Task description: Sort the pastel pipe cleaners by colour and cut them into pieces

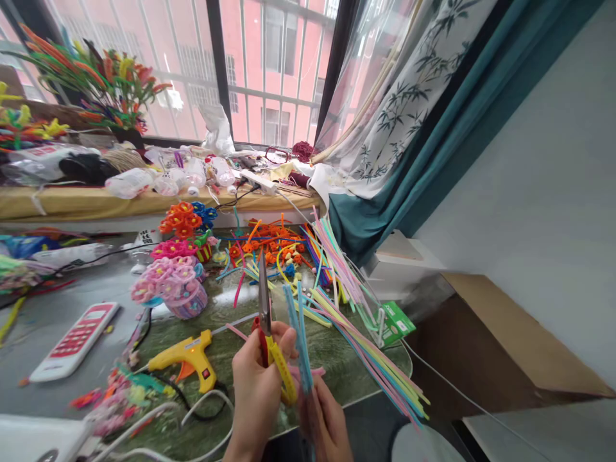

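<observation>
My left hand [257, 378] is closed around a pair of scissors [264, 301] with yellow and red handles; the blades point up and look closed. Close beside it, my right hand [327, 420] grips light blue pipe cleaners [301, 333] that stand upright, and their lower part is blurred. A short pink pipe cleaner [312, 371] crosses behind them. Past my hands, on the green tabletop [226, 346], lies a bundle of pastel pipe cleaners [375, 359], its ends reaching over the right edge. Another pastel bundle [339, 260] lies farther back.
A yellow glue gun [190, 359] with cables lies left of my hands. Pipe-cleaner flowers in a purple pot [185, 298] stand behind it. Orange flower pieces [276, 240] lie at the back. A white remote-like object [77, 340] is at left, a green box [397, 321] at right.
</observation>
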`<state>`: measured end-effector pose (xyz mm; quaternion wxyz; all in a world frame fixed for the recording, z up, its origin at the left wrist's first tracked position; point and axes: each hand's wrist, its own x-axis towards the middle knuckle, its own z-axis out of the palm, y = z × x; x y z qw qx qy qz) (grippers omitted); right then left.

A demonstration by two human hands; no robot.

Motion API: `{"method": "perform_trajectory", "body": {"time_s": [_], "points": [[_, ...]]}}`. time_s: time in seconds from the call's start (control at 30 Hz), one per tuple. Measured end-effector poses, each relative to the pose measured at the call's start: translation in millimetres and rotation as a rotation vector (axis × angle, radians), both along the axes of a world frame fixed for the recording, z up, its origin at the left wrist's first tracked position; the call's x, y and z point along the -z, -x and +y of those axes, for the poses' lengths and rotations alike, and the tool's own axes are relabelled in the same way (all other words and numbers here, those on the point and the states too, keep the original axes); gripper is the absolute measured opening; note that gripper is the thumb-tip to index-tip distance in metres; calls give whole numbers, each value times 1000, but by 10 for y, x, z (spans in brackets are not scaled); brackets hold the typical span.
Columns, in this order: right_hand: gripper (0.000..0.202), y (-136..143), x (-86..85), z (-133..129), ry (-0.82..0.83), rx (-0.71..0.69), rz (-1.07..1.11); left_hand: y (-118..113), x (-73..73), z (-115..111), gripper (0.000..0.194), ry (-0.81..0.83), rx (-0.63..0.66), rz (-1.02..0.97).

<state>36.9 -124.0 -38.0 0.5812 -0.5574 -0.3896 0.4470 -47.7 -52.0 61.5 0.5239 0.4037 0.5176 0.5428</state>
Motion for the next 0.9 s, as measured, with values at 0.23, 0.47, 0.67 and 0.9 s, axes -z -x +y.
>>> {"method": "perform_trajectory", "body": {"time_s": [0.23,0.47,0.67,0.9], "points": [[54,6,3,3,-17,-56,-40,4,-50,27,41,21,-6,-17],[57,33,-76,-17,5,36,-55,3,-82,41,41,38,27,-44],[56,14,-143,-50,62,95,-17,52,-57,46,37,4,56,-6],[58,-33,-266,-11,65,-22,88,74,-21,42,37,-33,69,1]]}}
